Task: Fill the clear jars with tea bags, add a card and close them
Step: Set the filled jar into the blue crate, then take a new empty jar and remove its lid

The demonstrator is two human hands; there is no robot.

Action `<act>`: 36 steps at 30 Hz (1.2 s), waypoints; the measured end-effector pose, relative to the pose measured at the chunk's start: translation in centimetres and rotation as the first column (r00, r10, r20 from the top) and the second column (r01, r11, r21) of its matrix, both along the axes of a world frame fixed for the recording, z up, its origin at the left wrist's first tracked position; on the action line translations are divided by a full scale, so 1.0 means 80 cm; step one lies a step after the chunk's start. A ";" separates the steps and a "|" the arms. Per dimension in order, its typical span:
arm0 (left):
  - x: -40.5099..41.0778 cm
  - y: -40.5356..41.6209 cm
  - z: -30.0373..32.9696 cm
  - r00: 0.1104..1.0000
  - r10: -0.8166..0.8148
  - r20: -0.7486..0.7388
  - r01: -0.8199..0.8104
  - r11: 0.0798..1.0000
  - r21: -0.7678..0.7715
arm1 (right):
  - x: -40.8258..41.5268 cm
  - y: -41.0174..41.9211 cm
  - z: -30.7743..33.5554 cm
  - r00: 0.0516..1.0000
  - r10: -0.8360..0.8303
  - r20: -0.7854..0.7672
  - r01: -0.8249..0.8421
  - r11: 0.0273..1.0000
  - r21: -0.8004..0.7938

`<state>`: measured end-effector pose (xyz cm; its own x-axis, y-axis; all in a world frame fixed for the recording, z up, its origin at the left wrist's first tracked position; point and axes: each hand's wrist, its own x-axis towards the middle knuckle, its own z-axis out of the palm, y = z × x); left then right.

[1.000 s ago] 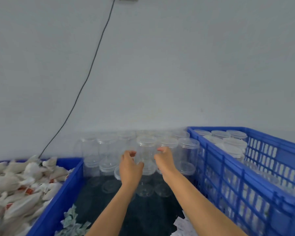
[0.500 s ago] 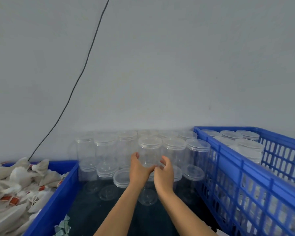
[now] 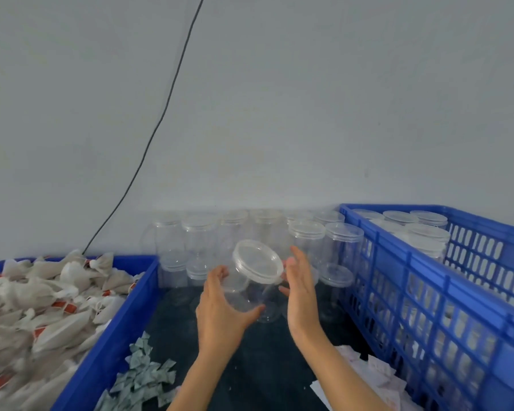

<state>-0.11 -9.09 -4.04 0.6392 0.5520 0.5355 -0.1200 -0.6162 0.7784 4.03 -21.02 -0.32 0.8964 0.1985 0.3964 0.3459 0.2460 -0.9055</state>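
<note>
One clear jar (image 3: 251, 284), lidded and tilted, is held above the dark table (image 3: 258, 378) between the two hands. It is gripped from below and the side by the left hand (image 3: 220, 310), whose fingers and thumb are curled round its body. The right hand (image 3: 298, 287) is laid against its other side with the fingers nearly straight. Behind it, more lidded empty jars (image 3: 309, 238) are stacked against the grey wall (image 3: 279, 99). Tea bags (image 3: 39, 295) are heaped in a blue bin (image 3: 113, 336) on the left, and further jars are held in a blue crate (image 3: 428, 295) on the right. Small folded packets (image 3: 144, 378) and white cards (image 3: 377, 378) are spread on the table nearer the person.
</note>
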 end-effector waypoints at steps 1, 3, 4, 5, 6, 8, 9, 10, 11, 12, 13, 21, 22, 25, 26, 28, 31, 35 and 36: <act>-0.023 -0.003 -0.012 0.999 0.032 -0.015 -0.031 0.999 0.037 | -0.012 -0.003 -0.004 0.998 0.053 0.016 -0.052 0.998 -0.040; -0.064 -0.010 -0.036 0.995 0.086 -0.041 -0.079 0.987 0.143 | -0.039 -0.006 -0.017 0.992 0.122 0.017 -0.117 0.978 -0.170; -0.076 -0.012 -0.048 0.995 0.088 -0.047 -0.076 0.972 0.221 | -0.053 -0.005 -0.029 0.991 0.134 0.001 -0.130 0.965 -0.228; -0.089 -0.014 -0.060 0.994 0.100 -0.052 -0.080 0.952 0.296 | -0.066 -0.002 -0.043 0.991 0.130 -0.024 -0.132 0.952 -0.277; -0.098 -0.016 -0.071 0.989 0.129 -0.068 -0.100 0.939 0.328 | -0.078 0.002 -0.058 0.992 0.111 -0.053 -0.122 0.939 -0.323; -0.110 -0.016 -0.093 0.976 0.210 -0.055 -0.171 0.901 0.398 | -0.096 0.009 -0.086 0.993 0.054 -0.100 -0.089 0.917 -0.388; -0.119 -0.017 -0.098 0.974 0.218 -0.056 -0.174 0.888 0.425 | -0.102 0.011 -0.097 0.993 0.028 -0.118 -0.074 0.912 -0.403; -0.127 -0.018 -0.100 0.972 0.224 -0.077 -0.171 0.888 0.428 | -0.105 0.012 -0.105 0.992 0.001 -0.128 -0.054 0.912 -0.407; -0.133 -0.019 -0.104 0.967 0.234 -0.103 -0.168 0.883 0.437 | -0.106 0.013 -0.110 0.992 -0.019 -0.129 -0.034 0.917 -0.397; -0.137 -0.020 -0.105 0.965 0.218 -0.148 -0.137 0.894 0.426 | -0.104 0.014 -0.114 0.992 -0.032 -0.126 -0.018 0.925 -0.379; -0.141 -0.021 -0.108 0.961 0.215 -0.172 -0.128 0.902 0.412 | -0.103 0.014 -0.117 0.992 -0.040 -0.121 -0.005 0.936 -0.352; -0.125 -0.010 -0.106 0.979 0.184 -0.090 -0.125 0.885 0.449 | -0.094 0.016 -0.125 0.997 -0.058 -0.046 0.047 0.975 -0.215; -0.126 -0.009 -0.106 0.982 0.171 -0.079 -0.117 0.884 0.452 | -0.095 0.013 -0.125 0.997 -0.058 -0.048 0.048 0.979 -0.199; -0.130 -0.010 -0.103 0.988 0.143 -0.056 -0.102 0.883 0.459 | -0.095 0.007 -0.127 0.996 -0.045 -0.078 0.032 0.987 -0.158; -0.132 -0.011 -0.101 0.989 0.139 -0.055 -0.099 0.884 0.458 | -0.095 0.005 -0.126 0.995 -0.044 -0.085 0.030 0.988 -0.154; -0.134 -0.012 -0.099 0.988 0.147 -0.051 -0.106 0.878 0.466 | -0.098 0.004 -0.123 0.996 -0.044 -0.079 0.031 0.988 -0.153; -0.133 -0.008 -0.096 0.988 0.149 -0.030 -0.118 0.873 0.473 | -0.098 0.005 -0.113 0.999 -0.036 -0.024 0.032 0.989 -0.146; -0.129 0.007 -0.075 0.984 0.150 -0.099 -0.076 0.847 0.526 | -0.090 0.014 -0.085 0.998 -0.015 0.054 0.025 0.985 -0.171; -0.124 0.009 -0.066 0.984 0.143 -0.109 -0.068 0.857 0.510 | -0.085 0.015 -0.075 0.997 -0.007 0.074 0.020 0.984 -0.174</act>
<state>-10.05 -8.35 -9.31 0.6804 0.3002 0.6686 0.0538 -0.9303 0.3629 -2.78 -19.79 -6.30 0.8694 0.2587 0.4211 0.4149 0.0810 -0.9063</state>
